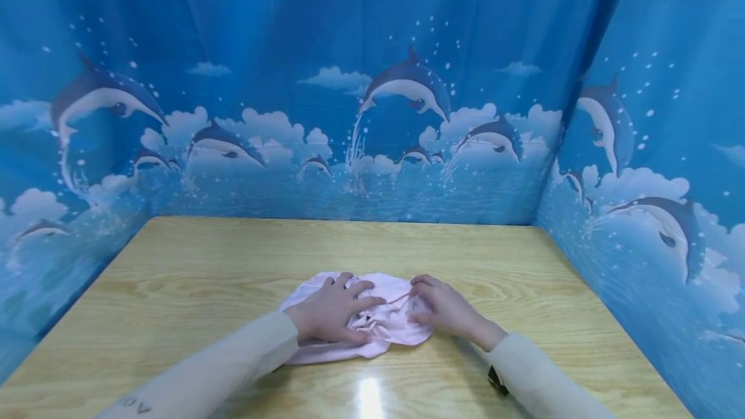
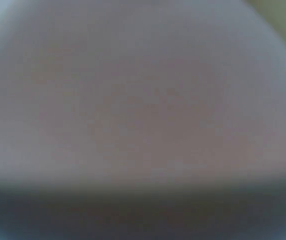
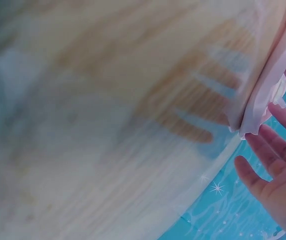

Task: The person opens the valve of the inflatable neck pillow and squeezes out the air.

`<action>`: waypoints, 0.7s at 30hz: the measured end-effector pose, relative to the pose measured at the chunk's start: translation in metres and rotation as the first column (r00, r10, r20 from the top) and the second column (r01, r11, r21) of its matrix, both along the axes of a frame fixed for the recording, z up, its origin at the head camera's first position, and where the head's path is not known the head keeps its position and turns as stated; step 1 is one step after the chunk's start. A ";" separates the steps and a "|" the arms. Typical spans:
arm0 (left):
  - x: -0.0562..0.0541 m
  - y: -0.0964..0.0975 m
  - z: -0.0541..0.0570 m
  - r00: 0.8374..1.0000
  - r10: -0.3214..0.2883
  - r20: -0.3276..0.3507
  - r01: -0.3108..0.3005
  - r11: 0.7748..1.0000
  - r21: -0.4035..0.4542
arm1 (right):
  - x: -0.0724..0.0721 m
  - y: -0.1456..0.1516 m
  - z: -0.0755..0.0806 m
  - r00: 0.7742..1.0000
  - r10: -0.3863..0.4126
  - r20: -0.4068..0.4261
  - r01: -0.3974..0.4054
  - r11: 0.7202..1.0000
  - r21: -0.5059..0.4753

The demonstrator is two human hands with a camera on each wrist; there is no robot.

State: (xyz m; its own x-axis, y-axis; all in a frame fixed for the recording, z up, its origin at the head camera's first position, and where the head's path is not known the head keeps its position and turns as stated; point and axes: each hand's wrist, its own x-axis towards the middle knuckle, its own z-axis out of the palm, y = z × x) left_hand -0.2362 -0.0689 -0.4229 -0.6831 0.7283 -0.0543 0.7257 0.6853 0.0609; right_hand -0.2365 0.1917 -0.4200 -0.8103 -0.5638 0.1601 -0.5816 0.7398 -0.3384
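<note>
A pale pink cloth (image 1: pixel 391 290), thin and crumpled with gathered folds in its middle, lies on the wooden table. My left hand (image 1: pixel 334 312) rests on its left half, fingers spread. At the cloth's right edge is my right hand (image 1: pixel 448 309), its fingers bent a little, with a gap between the thumb and forefinger. The right wrist view shows the cloth's edge (image 3: pixel 255 112) and the loosely spread fingers of the right hand (image 3: pixel 283 185) touching it. A blurred close surface, probably the left palm, fills most of the left wrist view.
The light wooden table (image 1: pixel 233 257) reflects a bright spot of light near its front. Blue curtains (image 1: pixel 279 83) printed with dolphins and clouds stand along its back and sides. A small black item (image 1: pixel 497 380) shows at the right sleeve.
</note>
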 end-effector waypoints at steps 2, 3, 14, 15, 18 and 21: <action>0.001 0.000 0.001 1.000 0.000 0.000 0.000 1.000 0.010 | 0.000 -0.001 0.000 1.000 0.000 0.006 0.000 1.000 -0.002; 0.001 -0.001 0.001 1.000 0.000 -0.001 0.000 1.000 0.015 | 0.000 -0.001 -0.001 1.000 0.000 0.009 0.000 1.000 -0.004; 0.020 0.004 -0.005 0.968 0.245 -0.054 -0.239 0.966 0.102 | -0.002 0.000 -0.004 0.999 0.046 -0.014 -0.045 0.999 0.025; 0.022 0.004 -0.005 0.963 0.266 -0.045 -0.260 0.959 0.111 | -0.002 0.000 -0.004 0.999 0.049 -0.016 -0.049 0.998 0.030; 0.025 0.003 -0.004 0.958 0.285 -0.022 -0.280 0.951 0.128 | -0.003 0.001 -0.004 0.998 0.055 -0.014 -0.054 0.998 0.044; 0.025 0.001 -0.005 0.963 0.267 -0.025 -0.262 0.956 0.131 | -0.004 0.001 -0.003 0.999 0.051 -0.007 -0.051 0.997 0.061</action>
State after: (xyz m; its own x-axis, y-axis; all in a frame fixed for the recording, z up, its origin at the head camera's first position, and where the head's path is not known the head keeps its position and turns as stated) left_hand -0.2111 -0.0674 -0.4277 -0.8520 0.5203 0.0591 0.5233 0.8418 0.1322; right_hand -0.2401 0.1925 -0.4233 -0.7790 -0.6131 0.1312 -0.6217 0.7280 -0.2889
